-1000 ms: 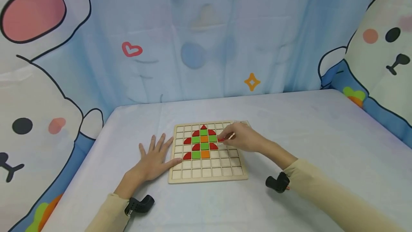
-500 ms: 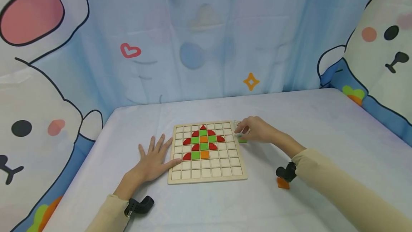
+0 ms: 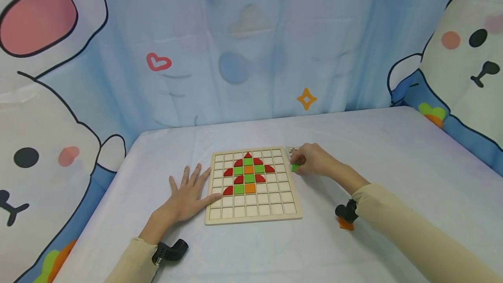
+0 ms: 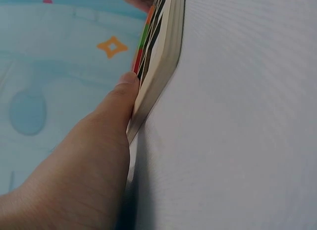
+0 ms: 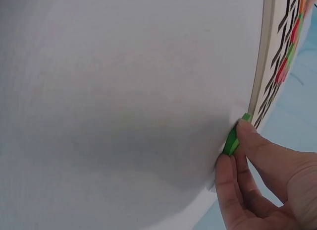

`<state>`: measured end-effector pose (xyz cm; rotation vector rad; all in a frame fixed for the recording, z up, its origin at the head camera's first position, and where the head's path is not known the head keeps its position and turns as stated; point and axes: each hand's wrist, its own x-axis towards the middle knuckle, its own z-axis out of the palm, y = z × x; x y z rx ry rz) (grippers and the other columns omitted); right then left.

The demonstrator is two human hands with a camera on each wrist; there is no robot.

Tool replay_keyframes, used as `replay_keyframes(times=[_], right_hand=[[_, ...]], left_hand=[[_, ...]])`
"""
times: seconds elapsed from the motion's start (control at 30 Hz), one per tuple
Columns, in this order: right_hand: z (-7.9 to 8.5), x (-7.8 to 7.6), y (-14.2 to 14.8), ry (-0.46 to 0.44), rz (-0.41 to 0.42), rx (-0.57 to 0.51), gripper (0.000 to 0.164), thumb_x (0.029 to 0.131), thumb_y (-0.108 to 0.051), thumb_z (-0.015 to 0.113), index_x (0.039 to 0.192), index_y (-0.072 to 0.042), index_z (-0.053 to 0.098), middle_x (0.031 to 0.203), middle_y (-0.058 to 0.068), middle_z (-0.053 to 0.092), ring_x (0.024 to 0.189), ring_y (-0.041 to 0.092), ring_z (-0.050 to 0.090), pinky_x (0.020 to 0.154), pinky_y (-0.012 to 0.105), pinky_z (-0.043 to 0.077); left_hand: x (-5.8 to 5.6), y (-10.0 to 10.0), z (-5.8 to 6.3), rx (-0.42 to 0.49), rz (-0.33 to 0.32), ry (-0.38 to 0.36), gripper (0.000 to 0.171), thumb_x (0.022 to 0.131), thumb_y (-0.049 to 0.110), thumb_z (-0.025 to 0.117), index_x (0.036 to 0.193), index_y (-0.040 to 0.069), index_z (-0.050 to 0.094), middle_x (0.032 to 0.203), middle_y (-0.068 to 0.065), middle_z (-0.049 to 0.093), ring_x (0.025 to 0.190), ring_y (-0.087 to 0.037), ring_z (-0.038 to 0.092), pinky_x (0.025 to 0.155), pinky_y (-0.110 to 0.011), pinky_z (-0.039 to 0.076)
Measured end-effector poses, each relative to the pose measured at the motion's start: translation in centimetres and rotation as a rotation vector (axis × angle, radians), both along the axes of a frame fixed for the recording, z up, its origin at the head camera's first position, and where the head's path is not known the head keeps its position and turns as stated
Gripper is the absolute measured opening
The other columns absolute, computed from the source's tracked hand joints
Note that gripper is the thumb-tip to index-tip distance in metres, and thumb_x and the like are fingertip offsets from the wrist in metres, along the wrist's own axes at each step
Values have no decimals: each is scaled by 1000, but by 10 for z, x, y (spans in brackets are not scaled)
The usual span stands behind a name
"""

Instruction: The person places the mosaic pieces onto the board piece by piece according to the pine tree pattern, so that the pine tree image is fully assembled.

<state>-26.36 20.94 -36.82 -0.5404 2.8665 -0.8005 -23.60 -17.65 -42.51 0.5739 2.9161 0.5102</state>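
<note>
A square wooden grid board (image 3: 275, 209) lies on the table, with red quarter-round, green square and orange square tiles set in its cells as a tree-like figure. My left hand (image 3: 187, 198) is spread flat at the board's left side, its thumb on the frame; in the left wrist view the thumb (image 4: 130, 79) rests on the board's edge. Just off the board's right edge, my right hand (image 3: 314, 160) pinches a green tile (image 3: 295, 167). The right wrist view shows that green tile (image 5: 234, 140) between thumb and fingers, close over the cloth.
A patterned card (image 3: 291, 150) lies partly under my right hand, beside the board's top right corner. Under the right wrist camera an orange piece (image 3: 346, 224) sits on the white tablecloth (image 3: 251, 252). A printed curtain (image 3: 251, 56) hangs behind the table.
My right hand has left a red quarter-round tile in a cell on the board's right half, moved right off the board and taken hold of a green tile. The left hand has stayed put.
</note>
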Motion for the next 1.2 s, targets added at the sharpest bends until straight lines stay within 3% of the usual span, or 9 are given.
replay_keyframes(times=[0.2, 0.3, 0.53, 0.9, 1.2], right_hand=[[2, 1, 3, -99, -65, -33, 20, 83, 3, 86, 101, 4, 78, 91, 6, 75, 84, 17, 66, 76, 32, 56], [3, 4, 3, -102, -69, -56, 20, 81, 4, 87, 98, 3, 76, 89, 6, 73, 83, 18, 64, 76, 32, 54], [0, 15, 4, -1, -74, -110, 23, 77, 8, 88, 90, 0, 70, 86, 8, 71, 82, 21, 63, 74, 35, 54], [1, 29, 12, 148, -74, -85, 23, 74, 13, 86, 81, -2, 70, 79, 6, 70, 76, 22, 64, 73, 40, 58], [5, 40, -18, 236, 15, -162, 20, 81, 14, 81, 84, -3, 72, 83, 4, 69, 73, 15, 61, 65, 28, 53]], left_hand=[[1, -1, 0, -1, 1, 0, 93, 100, 66, 52, 169, 12, 20, 174, -21, 5, 157, -49, -9, 111, -81, -13], [1, -1, 0, -6, 3, 0, 93, 100, 66, 52, 169, 12, 20, 174, -20, 5, 157, -49, -10, 111, -81, -14], [2, -1, 1, 2, 1, 3, 93, 100, 66, 52, 169, 12, 20, 174, -21, 5, 157, -49, -9, 110, -81, -14], [3, 1, 2, -6, 7, -3, 93, 100, 66, 53, 169, 12, 20, 174, -21, 5, 157, -49, -10, 111, -81, -14], [2, 1, 1, 12, -2, 4, 94, 99, 67, 53, 168, 11, 21, 174, -22, 6, 157, -50, -8, 110, -82, -14]])
